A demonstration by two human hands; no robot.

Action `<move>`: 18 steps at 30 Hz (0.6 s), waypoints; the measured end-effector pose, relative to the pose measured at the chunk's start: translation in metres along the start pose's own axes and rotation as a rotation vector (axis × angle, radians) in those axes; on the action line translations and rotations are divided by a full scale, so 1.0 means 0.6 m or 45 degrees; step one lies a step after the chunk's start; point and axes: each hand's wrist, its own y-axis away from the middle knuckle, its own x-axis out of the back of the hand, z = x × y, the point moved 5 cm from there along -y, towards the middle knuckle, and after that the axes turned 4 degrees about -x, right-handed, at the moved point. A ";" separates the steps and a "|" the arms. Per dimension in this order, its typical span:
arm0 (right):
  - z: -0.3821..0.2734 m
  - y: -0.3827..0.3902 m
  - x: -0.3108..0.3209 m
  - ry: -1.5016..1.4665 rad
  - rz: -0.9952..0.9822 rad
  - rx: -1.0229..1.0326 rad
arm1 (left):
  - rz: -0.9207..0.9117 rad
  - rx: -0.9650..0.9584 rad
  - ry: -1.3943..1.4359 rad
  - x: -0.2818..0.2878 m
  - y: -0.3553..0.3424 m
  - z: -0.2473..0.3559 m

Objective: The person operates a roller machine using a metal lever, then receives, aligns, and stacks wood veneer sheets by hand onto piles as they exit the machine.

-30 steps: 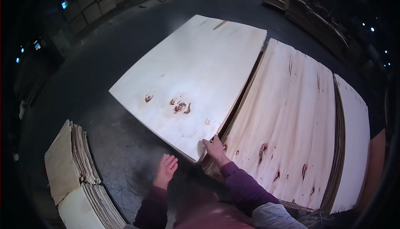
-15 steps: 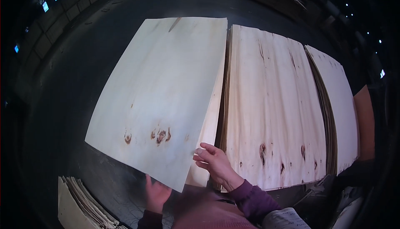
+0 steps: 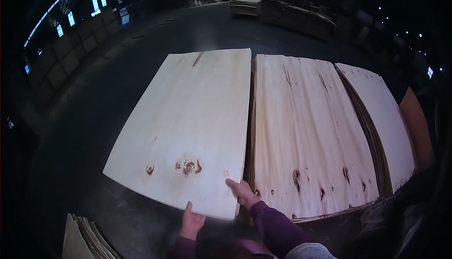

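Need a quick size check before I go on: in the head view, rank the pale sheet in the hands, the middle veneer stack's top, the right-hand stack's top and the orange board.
1. Pale sheet and middle stack's top: look alike, unranked.
2. Right-hand stack's top.
3. Orange board, partly hidden at the bent rim.

Both forearms wear long dark purple sleeves reaching the wrists, the cloth creased and a little bunched; the left hand [image 3: 192, 222] and right hand [image 3: 242, 192] are bare, without gloves
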 end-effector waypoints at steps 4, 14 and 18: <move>-0.113 0.100 -0.014 0.257 0.067 0.242 | -0.009 -0.205 -0.039 -0.085 0.102 0.024; -0.114 0.668 0.396 0.628 0.048 0.270 | -0.895 0.106 -1.119 0.057 0.559 -0.134; 0.040 0.813 0.552 0.782 0.544 -0.155 | 0.155 -0.718 -1.459 0.271 0.455 0.085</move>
